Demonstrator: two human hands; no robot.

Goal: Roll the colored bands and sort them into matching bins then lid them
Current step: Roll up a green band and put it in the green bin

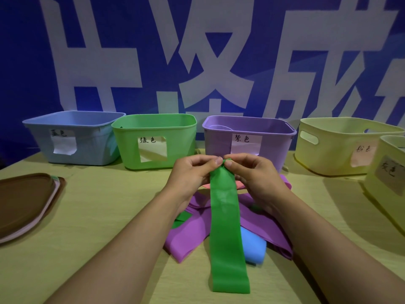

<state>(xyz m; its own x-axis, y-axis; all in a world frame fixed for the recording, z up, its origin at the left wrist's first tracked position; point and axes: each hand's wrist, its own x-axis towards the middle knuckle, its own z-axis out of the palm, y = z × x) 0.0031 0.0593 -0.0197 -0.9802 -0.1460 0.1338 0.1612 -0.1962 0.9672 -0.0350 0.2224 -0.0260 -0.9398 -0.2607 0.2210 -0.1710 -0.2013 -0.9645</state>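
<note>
Nearest the camera, the green band [228, 233] lies flat and stretched out along the surface [98, 249], its near end unrolled and its far end lifted. Under it sits the pile of loose bands [188, 235]: purple ones spread wide, a blue one [254, 249] just right of the green band, and a scrap of pink showing beyond it near the hands. None of these is rolled.

At the green band's far end, the left hand [192, 174] and right hand [256, 172] meet, and the fingers [218, 160] of both pinch the edge together, thumbs on top, as if to turn the first fold of a roll. So the rolling of this band looks barely begun.

Well left of the green band, a stack of lids [24, 202] lies on the surface, none fitted.

Beyond the hands stands the row of bins, all open: the blue bin [72, 137] far left, the green bin [155, 139] just beyond the left hand, the purple bin [247, 137] beyond the right hand, two yellow bins [341, 145] to the right. The purple bin seems to hold something pale; what it is I cannot tell. Most of the sorting, and all the lidding, looks still to do.
</note>
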